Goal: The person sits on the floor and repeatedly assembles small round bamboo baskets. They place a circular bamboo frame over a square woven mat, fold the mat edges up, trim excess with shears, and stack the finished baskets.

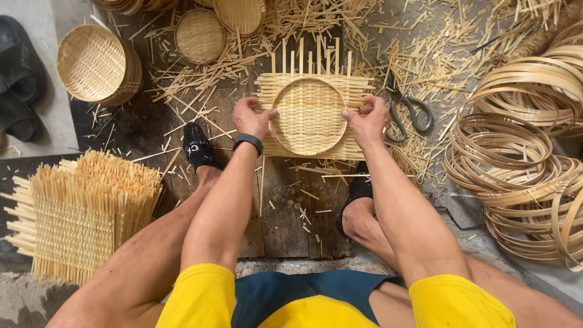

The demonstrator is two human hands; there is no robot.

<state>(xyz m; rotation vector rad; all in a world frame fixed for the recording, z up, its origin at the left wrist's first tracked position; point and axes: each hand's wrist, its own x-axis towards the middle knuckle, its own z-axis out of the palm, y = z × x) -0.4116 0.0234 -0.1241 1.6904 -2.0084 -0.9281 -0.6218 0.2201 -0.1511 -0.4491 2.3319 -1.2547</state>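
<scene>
From the head camera, the left hand and right hand each close their fingers on opposite edges of a round bamboo hoop pressed onto a square woven mat, which lies between them on a dark wooden board on the floor. Scissors lie just right of the right hand. A stack of woven mats sits well left and nearer the person than the left hand; coiled bamboo hoops lie far right; finished baskets rest beyond the left hand.
</scene>
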